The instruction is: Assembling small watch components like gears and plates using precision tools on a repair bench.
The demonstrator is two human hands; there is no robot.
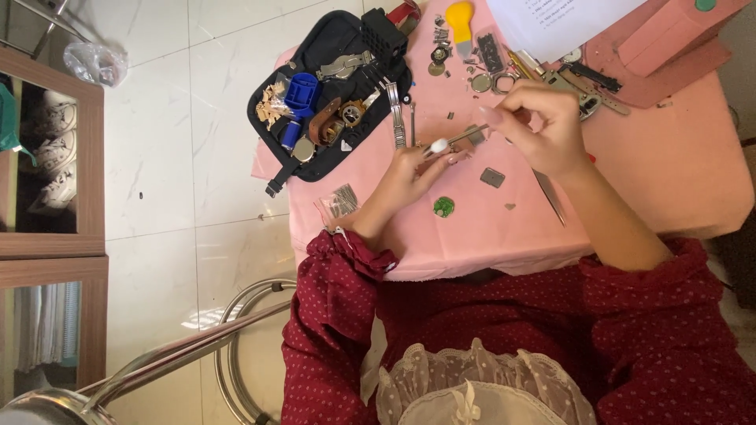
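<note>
My left hand [409, 175] rests on the pink tablecloth [669, 165] and pinches a small white-capped part [439, 145] at its fingertips. My right hand [539, 126] hovers just to the right of it, fingers closed on a thin metal tool [466, 134] whose tip points at the part. A small grey square piece [493, 177] lies under my right hand, and a green round piece [444, 207] lies near my left wrist. What exactly sits between my fingertips is too small to tell.
An open black tool case [331, 86] with a blue holder, straps and metal parts lies at the table's far left. Several small watch parts, a yellow-handled tool [459, 20], a paper sheet [559, 20], a pink box [661, 47] and a knife blade [550, 197] crowd the table. A metal stool [236, 330] stands below.
</note>
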